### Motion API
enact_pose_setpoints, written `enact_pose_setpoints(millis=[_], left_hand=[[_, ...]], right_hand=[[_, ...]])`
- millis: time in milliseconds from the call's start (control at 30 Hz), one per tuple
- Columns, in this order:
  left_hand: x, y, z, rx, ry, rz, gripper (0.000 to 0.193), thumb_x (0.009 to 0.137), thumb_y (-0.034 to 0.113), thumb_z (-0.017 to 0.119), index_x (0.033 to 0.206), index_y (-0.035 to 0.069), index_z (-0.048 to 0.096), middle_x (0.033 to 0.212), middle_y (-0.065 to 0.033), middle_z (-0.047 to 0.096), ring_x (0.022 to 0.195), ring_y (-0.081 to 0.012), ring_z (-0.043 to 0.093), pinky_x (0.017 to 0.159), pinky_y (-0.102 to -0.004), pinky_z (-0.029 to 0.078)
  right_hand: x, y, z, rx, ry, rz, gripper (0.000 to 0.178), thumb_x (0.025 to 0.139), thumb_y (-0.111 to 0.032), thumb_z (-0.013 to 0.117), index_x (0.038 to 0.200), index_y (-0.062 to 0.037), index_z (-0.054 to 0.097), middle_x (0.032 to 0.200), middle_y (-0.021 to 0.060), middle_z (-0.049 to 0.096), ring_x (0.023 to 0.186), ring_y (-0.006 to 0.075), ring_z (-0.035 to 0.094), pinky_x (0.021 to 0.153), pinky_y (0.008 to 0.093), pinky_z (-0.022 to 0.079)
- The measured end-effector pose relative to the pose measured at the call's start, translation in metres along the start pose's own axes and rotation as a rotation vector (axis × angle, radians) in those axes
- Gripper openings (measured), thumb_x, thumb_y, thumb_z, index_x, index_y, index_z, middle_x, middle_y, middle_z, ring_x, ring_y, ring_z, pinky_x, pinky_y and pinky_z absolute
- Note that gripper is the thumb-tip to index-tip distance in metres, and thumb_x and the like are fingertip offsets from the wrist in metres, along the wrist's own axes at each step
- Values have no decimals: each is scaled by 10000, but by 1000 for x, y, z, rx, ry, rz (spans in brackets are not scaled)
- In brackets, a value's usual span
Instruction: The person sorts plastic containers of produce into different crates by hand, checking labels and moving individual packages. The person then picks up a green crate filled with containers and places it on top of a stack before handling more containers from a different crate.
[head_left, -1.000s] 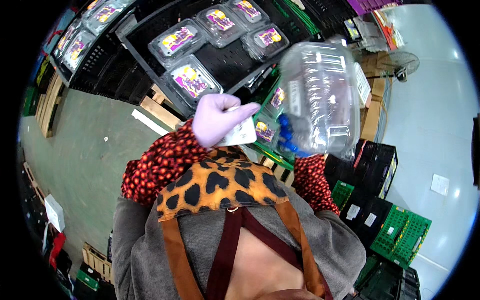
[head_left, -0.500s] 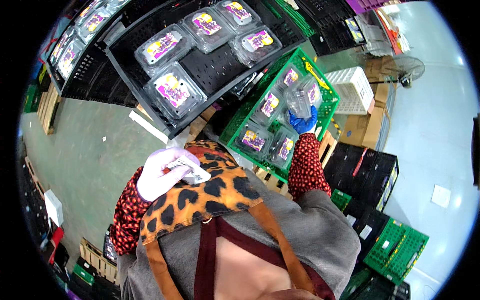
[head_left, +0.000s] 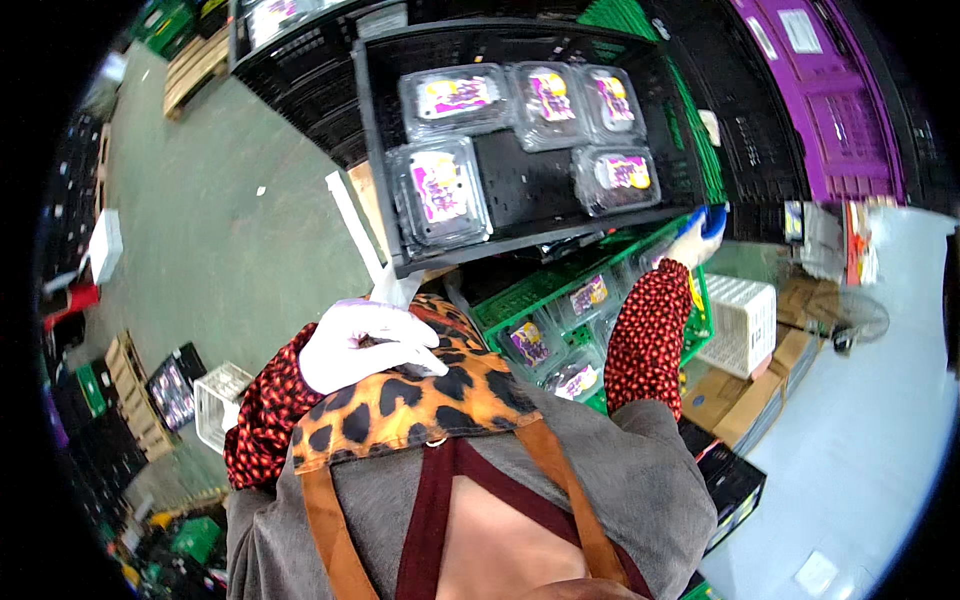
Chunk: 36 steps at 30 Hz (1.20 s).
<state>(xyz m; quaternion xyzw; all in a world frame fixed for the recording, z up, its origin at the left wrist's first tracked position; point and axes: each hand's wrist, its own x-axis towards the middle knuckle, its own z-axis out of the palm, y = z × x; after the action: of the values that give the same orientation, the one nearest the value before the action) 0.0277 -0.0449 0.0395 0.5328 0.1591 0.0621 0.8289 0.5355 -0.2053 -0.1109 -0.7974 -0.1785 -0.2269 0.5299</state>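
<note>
My left hand (head_left: 365, 345), in a white glove, is pinched closed in front of the leopard-print apron (head_left: 400, 400); what it holds is hard to make out. My right hand (head_left: 700, 238), with blue over its fingers, is stretched forward to the right front corner of the black crate (head_left: 540, 240). Its fingers are blurred, and I cannot tell whether they grip the edge. Several clear lidded punnets (head_left: 440, 195) with purple and yellow labels lie in that crate. Below it, partly hidden by my right arm, a green crate (head_left: 500, 312) holds more labelled punnets (head_left: 530, 340).
A white perforated crate (head_left: 740, 325) and cardboard boxes (head_left: 740, 405) stand on the right, near a fan (head_left: 850, 320). Purple crates (head_left: 835, 110) are stacked at the far right. Green floor (head_left: 230, 220) and a wooden pallet (head_left: 195, 70) lie to the left.
My right hand has left a clear punnet in the green crate and moved up to the black crate's corner. The view has turned; the small white printed piece in my left hand no longer shows clearly.
</note>
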Motion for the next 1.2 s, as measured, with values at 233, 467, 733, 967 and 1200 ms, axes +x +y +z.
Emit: enact_pose_setpoints(millis=[233,467,733,967,1200], left_hand=[[-9,10,2,-105,261,70,84,850,-19,536,915,-43,584,911,-161,646,804,-202,651,716,-285,511],[-25,-8,-18,-133,728,283,247,824,-4,572,1068,-35,594,875,-76,654,769,-102,620,692,-218,493],[-25,-20,-44,-113,787,287,58,800,30,630,810,-27,625,737,-66,648,642,-77,603,571,-195,461],[-8,-1,-51,-137,590,264,131,798,116,667,772,-1,615,723,-51,641,627,-64,597,551,-189,457],[40,44,-21,-255,263,326,141,794,101,678,853,-15,623,791,-55,661,679,-67,616,616,-194,491]], right_hand=[[-137,-135,164,-230,-1684,-133,782,764,-540,619,1249,48,442,1179,190,556,1108,269,513,924,346,397],[-181,-142,170,17,-2287,582,458,820,-297,655,1202,-84,520,1039,7,600,945,128,538,844,326,427],[-117,-182,116,-119,-1871,1316,434,848,-479,487,1151,-177,559,942,41,636,656,188,551,473,262,405],[-89,-166,43,1013,-1764,1295,591,821,-565,427,1290,-208,396,1064,142,483,976,276,511,677,435,438],[-158,-206,2,1469,-1707,1325,624,833,-574,412,1098,-14,485,789,136,580,369,162,504,345,265,365]])
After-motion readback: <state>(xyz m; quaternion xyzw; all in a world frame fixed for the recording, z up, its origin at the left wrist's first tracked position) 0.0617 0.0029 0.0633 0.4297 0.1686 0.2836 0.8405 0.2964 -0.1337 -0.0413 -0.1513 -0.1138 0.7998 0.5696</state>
